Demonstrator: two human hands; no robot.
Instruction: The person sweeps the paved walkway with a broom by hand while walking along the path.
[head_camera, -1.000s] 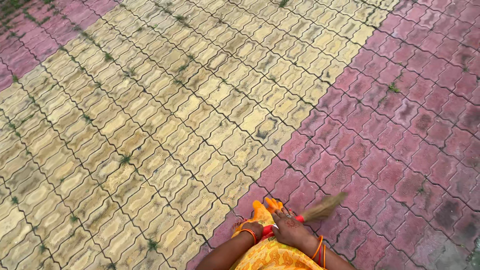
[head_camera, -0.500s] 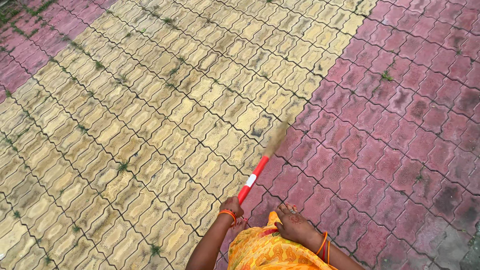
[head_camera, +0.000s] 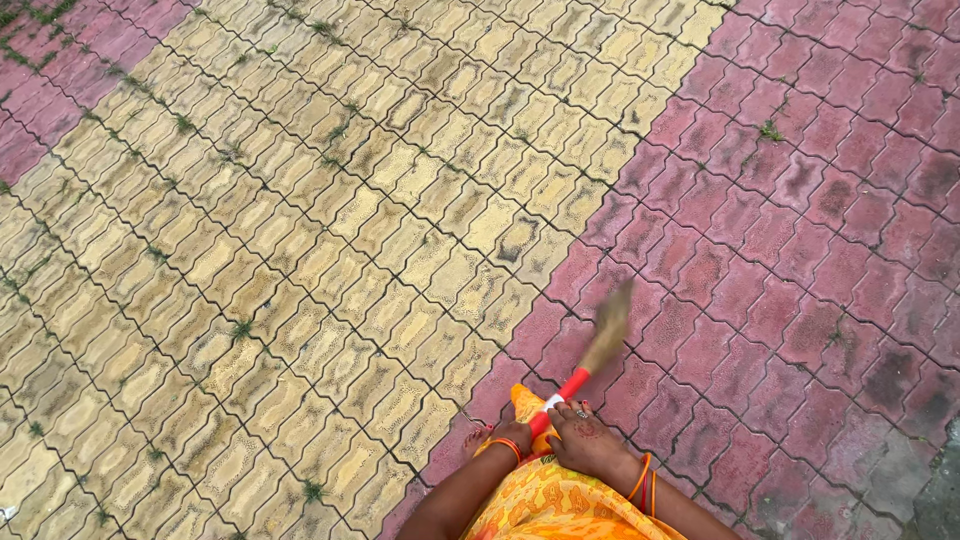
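A broom has a red and white handle (head_camera: 566, 389) and a blurred straw-coloured brush end (head_camera: 608, 327) over the red paving. My left hand (head_camera: 513, 437), with orange bangles at the wrist, is closed around the lower handle. My right hand (head_camera: 587, 443), also bangled, lies just right of the handle, its fingertips at the white band. Whether it grips the handle is unclear. Orange and yellow patterned cloth (head_camera: 550, 505) covers my lap below both hands.
The ground is interlocking paving. A wide yellow band (head_camera: 300, 260) runs diagonally, with red blocks (head_camera: 800, 250) to its right and at the far left. Small weeds (head_camera: 768, 130) grow in the joints. Toes of a foot (head_camera: 476, 437) show beside my left hand.
The broom swung from right of my hands, over the yellow pavers, and back onto the red blocks. My left hand stayed on the handle, and the view shifted slightly.
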